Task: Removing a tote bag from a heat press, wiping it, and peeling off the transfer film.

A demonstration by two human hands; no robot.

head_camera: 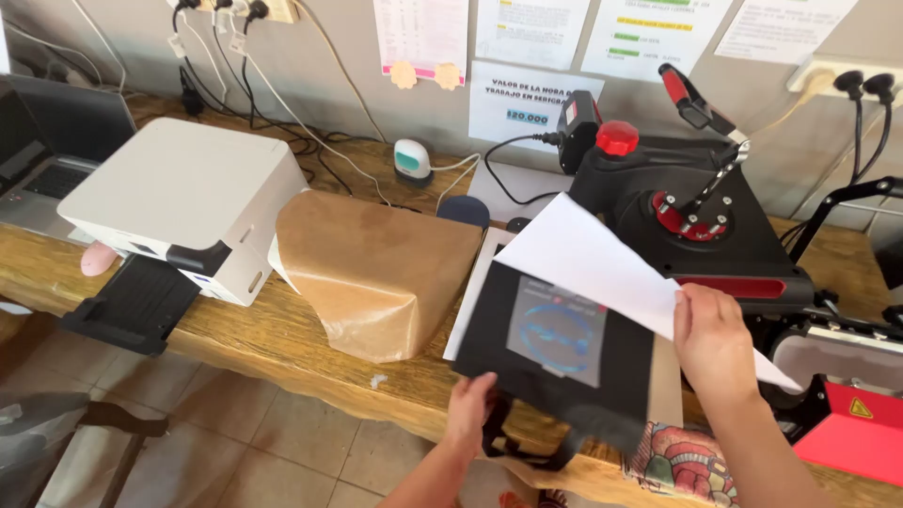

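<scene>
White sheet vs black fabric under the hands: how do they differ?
The white sheet is plain and lifted at an angle, pinched by the right hand. The black fabric lies flat on the bench, carries a blue print, and the left hand holds its near edge. Both are thin and flat.

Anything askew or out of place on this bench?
Mostly orderly. The black fabric piece overhangs the wooden bench edge, its strap dangling, pinned by the left hand. The right hand lifts a white sheet off it.
</scene>
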